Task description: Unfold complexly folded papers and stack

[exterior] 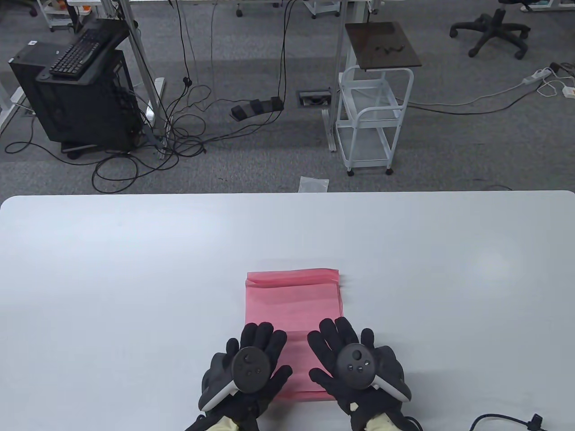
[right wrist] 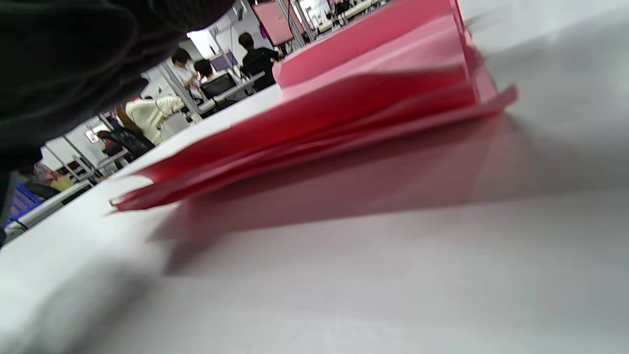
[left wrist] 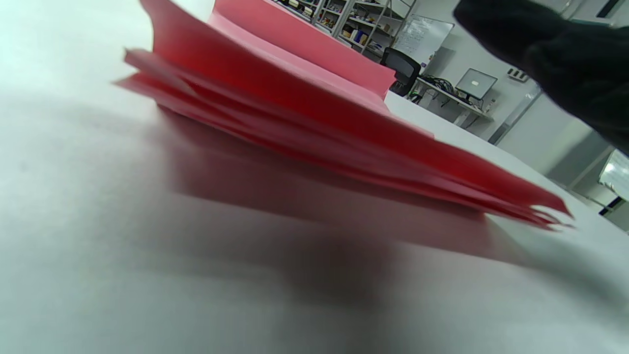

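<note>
- table view: a pink paper stack [exterior: 292,310] lies flat on the white worktop [exterior: 134,269], near its front edge, a folded flap along the stack's far end.
- table view: the left hand [exterior: 249,366] lies palm down on the stack's near left corner, its fingers [exterior: 258,334] straight and spread, pressing flat and curled round nothing.
- table view: the right hand [exterior: 355,363] lies the same way on the near right corner, fingers [exterior: 334,334] straight and spread on the paper; the rest of the stack reaches away beyond both sets of fingertips.
- table view: a black cable [exterior: 507,422] lies on the worktop just right of the right hand.
- left wrist view: the paper stack [left wrist: 314,123] shows edge-on as many red-pink sheets, their loose edges slightly fanned; a dark gloved finger [left wrist: 555,59] hangs above it at the top right.
- right wrist view: the same stack [right wrist: 344,123] edge-on, layered and slightly lifted at its near edge, below the dark glove [right wrist: 73,64] at the top left.
</note>
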A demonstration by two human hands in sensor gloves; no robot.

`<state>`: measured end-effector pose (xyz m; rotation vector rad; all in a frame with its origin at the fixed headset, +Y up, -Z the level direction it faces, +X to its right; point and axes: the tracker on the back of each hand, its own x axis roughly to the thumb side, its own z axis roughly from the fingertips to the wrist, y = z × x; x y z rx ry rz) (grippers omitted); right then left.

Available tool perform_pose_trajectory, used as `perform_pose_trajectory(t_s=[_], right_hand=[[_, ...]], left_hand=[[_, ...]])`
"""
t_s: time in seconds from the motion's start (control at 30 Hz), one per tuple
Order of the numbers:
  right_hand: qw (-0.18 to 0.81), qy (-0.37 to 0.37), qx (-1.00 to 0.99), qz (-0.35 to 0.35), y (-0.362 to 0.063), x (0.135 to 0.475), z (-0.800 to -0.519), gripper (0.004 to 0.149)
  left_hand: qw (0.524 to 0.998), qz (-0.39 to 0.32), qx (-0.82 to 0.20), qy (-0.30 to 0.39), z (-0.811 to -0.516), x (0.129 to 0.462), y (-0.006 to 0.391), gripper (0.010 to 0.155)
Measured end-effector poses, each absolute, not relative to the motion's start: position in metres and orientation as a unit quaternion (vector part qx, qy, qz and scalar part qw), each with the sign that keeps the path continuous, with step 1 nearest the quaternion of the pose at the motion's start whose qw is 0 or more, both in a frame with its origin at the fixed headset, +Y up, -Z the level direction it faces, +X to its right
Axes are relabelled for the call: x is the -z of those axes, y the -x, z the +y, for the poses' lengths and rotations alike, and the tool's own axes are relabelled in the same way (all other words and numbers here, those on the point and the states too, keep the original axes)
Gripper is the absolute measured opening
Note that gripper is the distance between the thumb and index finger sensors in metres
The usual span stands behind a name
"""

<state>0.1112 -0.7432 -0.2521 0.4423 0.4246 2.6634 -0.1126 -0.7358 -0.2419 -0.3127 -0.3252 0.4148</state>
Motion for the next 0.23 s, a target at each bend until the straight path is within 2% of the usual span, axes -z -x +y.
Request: perform_pose_trajectory(t_s=[0.1, 0.23], right_hand=[[0.217, -0.146, -0.956, 0.135, -0.1141, 0.2546, -0.7436, 0.064], [0.225, -0.145, -0.952, 0.15, -0.1159, 0.2544, -0.7478, 0.064]], left_hand=[[0.952, -0.165, -0.208, 0.154, -0.7352, 0.2423, 0.112, 0.067], [0.951, -0.161, -0.215, 0.15, -0.7346, 0.2432, 0.1122, 0.067]])
